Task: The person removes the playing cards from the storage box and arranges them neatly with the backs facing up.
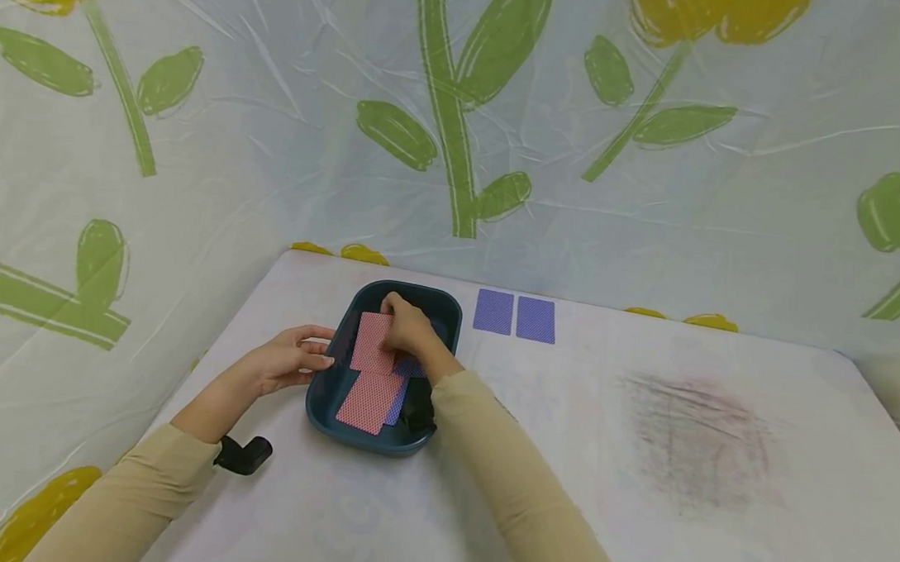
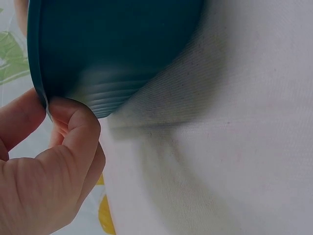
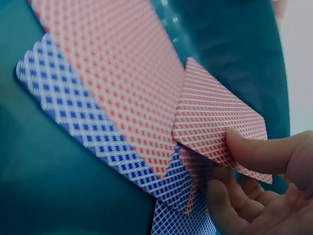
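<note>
A dark teal tub (image 1: 370,445) holds several playing cards, face down, with red or blue patterned backs. Inside it, my right hand (image 1: 411,329) pinches a red-backed card (image 3: 220,122), thumb on top and fingers beneath. Another red-backed card (image 1: 371,401) lies nearer me, overlapping a blue-backed card (image 3: 98,127). At the tub's left side, my left hand (image 1: 287,360) grips the rim (image 2: 36,63) between thumb and finger, as the left wrist view shows. More cards under the right hand are partly hidden.
Two blue-backed cards (image 1: 514,315) lie side by side on the white tabletop (image 1: 579,418), right of the tub near the back edge. A flower-printed sheet (image 1: 313,144) hangs behind and to the left. A dark smudge (image 1: 701,439) marks the right of the table.
</note>
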The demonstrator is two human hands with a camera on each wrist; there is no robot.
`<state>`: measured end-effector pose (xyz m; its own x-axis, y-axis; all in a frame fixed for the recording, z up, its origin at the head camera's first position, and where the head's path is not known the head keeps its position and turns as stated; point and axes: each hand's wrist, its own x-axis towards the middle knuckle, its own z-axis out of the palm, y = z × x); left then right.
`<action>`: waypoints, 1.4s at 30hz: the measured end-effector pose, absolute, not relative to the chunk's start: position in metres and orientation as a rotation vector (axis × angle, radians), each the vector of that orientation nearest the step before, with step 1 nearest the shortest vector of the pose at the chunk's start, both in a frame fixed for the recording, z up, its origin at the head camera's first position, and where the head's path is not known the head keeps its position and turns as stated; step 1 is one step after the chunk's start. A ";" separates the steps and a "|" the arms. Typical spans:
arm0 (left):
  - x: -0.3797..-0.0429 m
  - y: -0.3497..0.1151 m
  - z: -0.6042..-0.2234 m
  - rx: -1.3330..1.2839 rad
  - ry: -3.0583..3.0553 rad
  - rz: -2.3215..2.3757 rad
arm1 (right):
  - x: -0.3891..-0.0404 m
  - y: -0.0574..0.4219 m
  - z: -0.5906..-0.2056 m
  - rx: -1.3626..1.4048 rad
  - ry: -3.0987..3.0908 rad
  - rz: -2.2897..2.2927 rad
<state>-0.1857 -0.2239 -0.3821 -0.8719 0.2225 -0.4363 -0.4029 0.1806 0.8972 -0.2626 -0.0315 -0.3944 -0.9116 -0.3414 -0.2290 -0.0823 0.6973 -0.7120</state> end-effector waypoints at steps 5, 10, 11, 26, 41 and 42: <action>-0.186 -0.223 -0.382 -0.174 1.997 1.725 | -0.262 -0.028 -0.392 -0.176 2.265 -1.385; -0.185 -0.224 -0.383 -0.166 1.994 1.722 | -0.263 -0.026 -0.387 -0.009 2.080 -1.552; -0.185 -0.224 -0.383 -0.165 1.994 1.721 | -0.263 -0.025 -0.387 0.024 2.052 -1.578; -0.185 -0.225 -0.385 -0.141 1.981 1.730 | -0.268 -0.012 -0.379 0.303 1.775 -1.824; -0.185 -0.224 -0.385 -0.118 1.975 1.742 | -0.267 0.002 -0.368 0.280 1.697 -1.868; -0.185 -0.224 -0.385 -0.117 1.974 1.741 | -0.267 0.003 -0.368 0.277 1.697 -1.870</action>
